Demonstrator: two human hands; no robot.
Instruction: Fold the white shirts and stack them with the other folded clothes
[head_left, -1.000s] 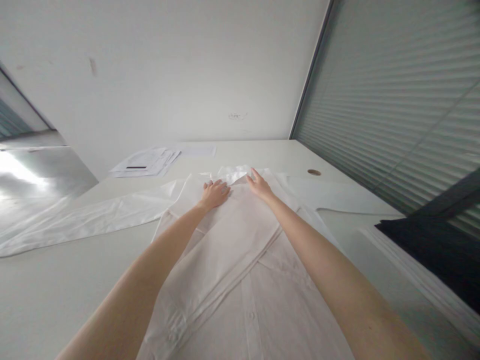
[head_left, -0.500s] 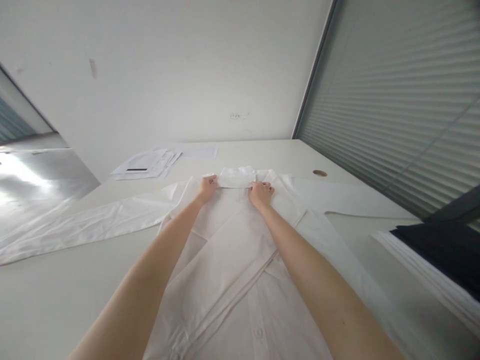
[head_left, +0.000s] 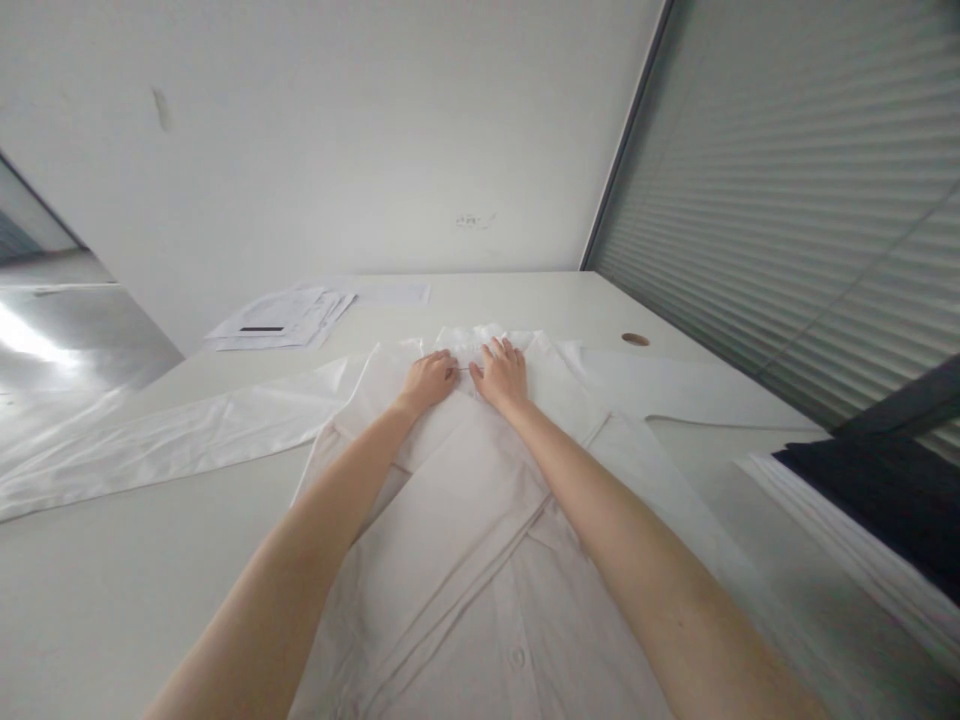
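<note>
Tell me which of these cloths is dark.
The top cloth at the far right; the layers beneath it and the shirt in the middle are all pale.

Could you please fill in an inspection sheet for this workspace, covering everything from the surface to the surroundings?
Surface: off-white flat tabletop, with a round brown-edged hole toward the far right.
Job's things: white button-front cloth shirt laid out, creased; a long white cloth length runs out to the left.
Clutter: loose white printed paper sheets at back left; black-topped flat stack with white layers at right, material unclear.
Grippers: bare left hand and bare right hand both touch the shirt's far end; whether either pinches cloth is unclear.
Cables: nothing seen.
Surroundings: scuffed white wall behind; grey slatted blinds at right.
</note>
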